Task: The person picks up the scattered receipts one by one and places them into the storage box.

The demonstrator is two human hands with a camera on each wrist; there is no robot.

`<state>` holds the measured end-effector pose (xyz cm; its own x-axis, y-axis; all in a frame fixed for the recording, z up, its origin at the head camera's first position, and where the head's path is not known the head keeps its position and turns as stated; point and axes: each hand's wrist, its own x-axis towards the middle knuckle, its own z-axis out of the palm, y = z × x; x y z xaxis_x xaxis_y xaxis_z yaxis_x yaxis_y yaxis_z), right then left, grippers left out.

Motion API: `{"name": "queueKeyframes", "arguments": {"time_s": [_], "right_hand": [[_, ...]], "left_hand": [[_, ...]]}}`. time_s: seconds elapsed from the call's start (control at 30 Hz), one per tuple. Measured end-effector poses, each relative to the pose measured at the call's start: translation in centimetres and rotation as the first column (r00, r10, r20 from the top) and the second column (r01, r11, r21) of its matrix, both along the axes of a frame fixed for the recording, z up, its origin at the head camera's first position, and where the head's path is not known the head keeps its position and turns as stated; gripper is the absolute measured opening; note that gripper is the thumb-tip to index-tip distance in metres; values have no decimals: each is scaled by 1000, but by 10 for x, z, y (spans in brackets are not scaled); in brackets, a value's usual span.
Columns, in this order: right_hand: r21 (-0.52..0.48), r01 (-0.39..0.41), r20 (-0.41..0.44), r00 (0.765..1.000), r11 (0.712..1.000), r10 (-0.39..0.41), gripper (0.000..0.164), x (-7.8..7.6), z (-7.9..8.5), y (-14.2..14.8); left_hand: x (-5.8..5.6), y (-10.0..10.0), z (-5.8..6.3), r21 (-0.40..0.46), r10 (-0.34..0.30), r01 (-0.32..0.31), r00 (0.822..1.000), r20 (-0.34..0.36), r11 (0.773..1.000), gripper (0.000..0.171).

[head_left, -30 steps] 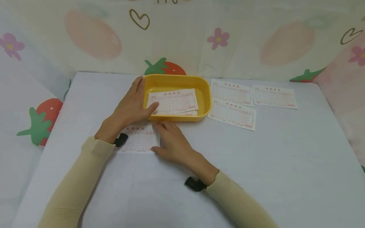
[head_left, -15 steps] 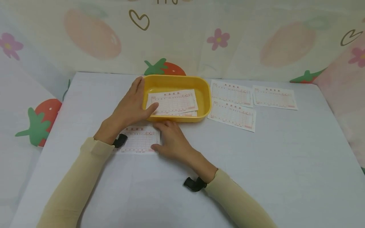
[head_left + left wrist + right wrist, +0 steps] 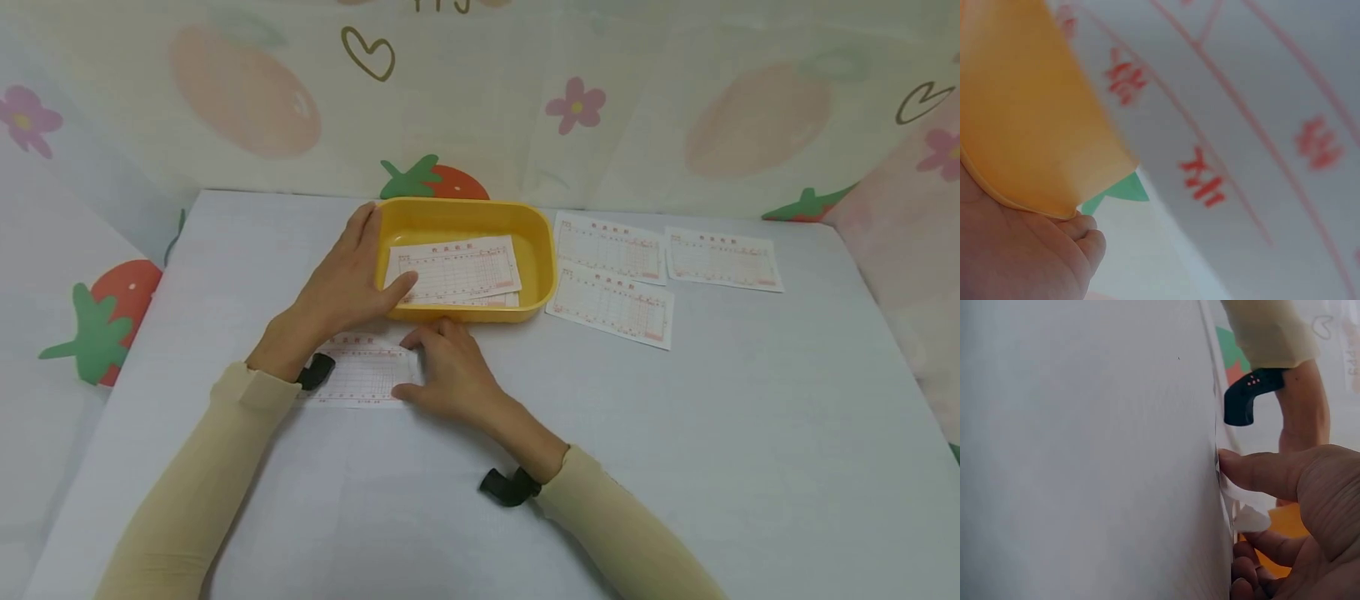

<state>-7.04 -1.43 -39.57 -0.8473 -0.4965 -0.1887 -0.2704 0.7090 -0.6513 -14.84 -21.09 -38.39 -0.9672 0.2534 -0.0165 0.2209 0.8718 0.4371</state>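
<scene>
My left hand (image 3: pixel 337 283) grips the left end of a yellow plastic tray (image 3: pixel 450 218), its thumb over the rim and its fingers along the outer side. Inside the tray lie printed receipt slips (image 3: pixel 453 267), overlapping. In front of it, another receipt slip (image 3: pixel 360 375) lies on the table, partly covered by my left wrist. My right hand (image 3: pixel 457 375) pinches this slip's right end between thumb and fingers; a bent paper corner (image 3: pixel 1252 519) stands up by the fingers in the right wrist view. The slip's red print fills much of the left wrist view, beside the tray wall (image 3: pixel 1022 106).
To the right of the tray lie three more slips: one upper slip (image 3: pixel 611 247), one lower slip (image 3: pixel 611 306) and one farther right slip (image 3: pixel 723 258). A white cloth covers the table (image 3: pixel 675 467). Behind hangs a strawberry-patterned curtain (image 3: pixel 487 100).
The right thumb and fingertips have shifted slightly left over the slip's right end, which now looks bent. My left hand and the tray stay in place.
</scene>
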Motion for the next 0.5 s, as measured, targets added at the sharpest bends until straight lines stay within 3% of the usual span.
{"name": "queueKeyframes", "arguments": {"time_s": [0.23,0.5], "right_hand": [[-27,-17,-31,999,999,16,28,0,-2,1],[-251,26,59,998,968,-12,18,0,-2,7]], "left_hand": [[0,-1,-1,-1,-1,1,1000,-2,1000,101],[-1,-1,-1,-6,-6,5,1000,-9,1000,101]]}}
